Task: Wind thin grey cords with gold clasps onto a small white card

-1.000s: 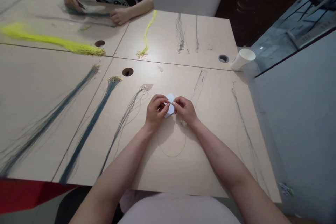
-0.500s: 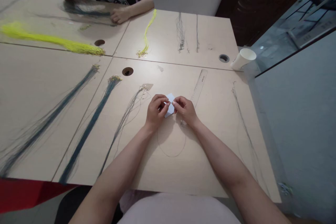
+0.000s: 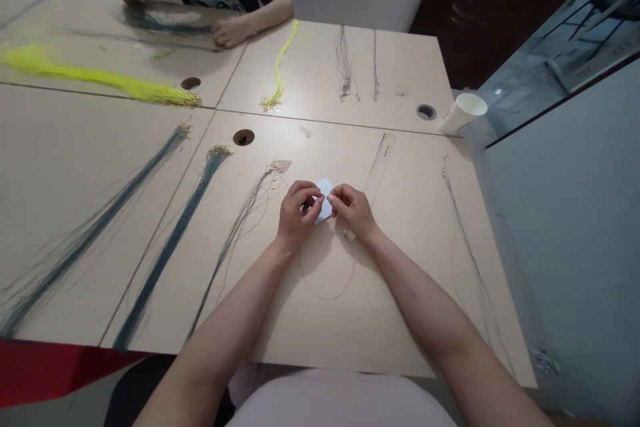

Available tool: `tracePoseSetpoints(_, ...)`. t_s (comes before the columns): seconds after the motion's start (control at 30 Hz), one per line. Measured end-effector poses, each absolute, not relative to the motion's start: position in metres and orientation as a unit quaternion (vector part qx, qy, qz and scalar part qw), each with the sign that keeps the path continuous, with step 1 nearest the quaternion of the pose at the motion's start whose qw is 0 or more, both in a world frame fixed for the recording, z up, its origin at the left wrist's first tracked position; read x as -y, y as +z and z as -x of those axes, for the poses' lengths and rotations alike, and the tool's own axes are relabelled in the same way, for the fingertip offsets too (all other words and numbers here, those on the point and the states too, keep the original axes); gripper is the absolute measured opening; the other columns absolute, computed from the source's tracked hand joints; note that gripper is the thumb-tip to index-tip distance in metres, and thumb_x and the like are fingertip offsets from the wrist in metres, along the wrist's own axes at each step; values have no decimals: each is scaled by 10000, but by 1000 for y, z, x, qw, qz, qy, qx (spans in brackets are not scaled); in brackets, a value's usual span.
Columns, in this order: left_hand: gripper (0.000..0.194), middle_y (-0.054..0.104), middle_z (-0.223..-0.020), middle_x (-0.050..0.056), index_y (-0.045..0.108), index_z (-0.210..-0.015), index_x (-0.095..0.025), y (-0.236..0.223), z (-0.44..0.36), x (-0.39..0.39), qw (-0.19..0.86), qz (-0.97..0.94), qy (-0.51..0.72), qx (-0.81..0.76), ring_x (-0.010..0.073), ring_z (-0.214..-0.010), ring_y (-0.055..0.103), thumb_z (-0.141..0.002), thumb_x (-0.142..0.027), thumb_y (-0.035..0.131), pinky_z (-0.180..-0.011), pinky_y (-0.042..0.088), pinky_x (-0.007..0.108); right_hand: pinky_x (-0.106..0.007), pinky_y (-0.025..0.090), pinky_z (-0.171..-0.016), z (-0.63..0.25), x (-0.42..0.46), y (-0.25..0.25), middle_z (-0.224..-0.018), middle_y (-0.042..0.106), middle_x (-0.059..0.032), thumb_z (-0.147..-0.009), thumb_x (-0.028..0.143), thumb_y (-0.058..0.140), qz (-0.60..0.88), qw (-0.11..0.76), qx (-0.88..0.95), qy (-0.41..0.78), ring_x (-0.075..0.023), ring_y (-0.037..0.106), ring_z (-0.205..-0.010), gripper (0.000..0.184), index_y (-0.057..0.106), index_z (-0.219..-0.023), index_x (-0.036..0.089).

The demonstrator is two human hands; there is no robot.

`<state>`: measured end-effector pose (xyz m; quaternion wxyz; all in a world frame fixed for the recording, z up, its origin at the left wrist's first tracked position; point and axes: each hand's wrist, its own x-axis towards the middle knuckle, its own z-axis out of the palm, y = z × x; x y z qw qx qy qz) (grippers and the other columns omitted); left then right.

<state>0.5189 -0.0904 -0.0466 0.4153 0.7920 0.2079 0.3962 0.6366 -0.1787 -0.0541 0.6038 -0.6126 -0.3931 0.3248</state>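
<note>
Above a small white card (image 3: 324,184) on the table, my left hand (image 3: 300,210) and my right hand (image 3: 351,210) face each other, fingertips almost touching. Both are closed in a pinch around a thin fishing line (image 3: 327,298), which hangs in a loop between my wrists. Whether a hook sits between the fingertips is too small to make out. A small clear item (image 3: 347,235) lies by my right wrist. Left of my left hand is a bundle of grey lines with hooks (image 3: 240,217), its hook end on a brown scrap (image 3: 284,165).
A clear ruler (image 3: 381,163) lies beyond my right hand. Dark green line bundles (image 3: 175,253) and yellow ones (image 3: 125,85) spread leftward. A white cup (image 3: 463,113) stands at the right edge. Across the table, a co-worker's hand (image 3: 230,32) rests near dark lines.
My hands hold almost the same pose, fingertips still together over the card. The view has shifted very slightly; nothing else visibly moved.
</note>
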Motion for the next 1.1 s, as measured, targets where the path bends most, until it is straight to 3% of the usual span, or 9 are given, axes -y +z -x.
tracePoseSetpoints(1.1,27,561,-894,40,600,-789,-148,-48,-519,89,426,-795,377,-210,25,-555,464,-777,-161,580,-474,387,160,-229,381,-518,-638,179,-55,-543,525,35,-805,318,525,625,587,413,309,-97,492,-493,158,522,-735,176)
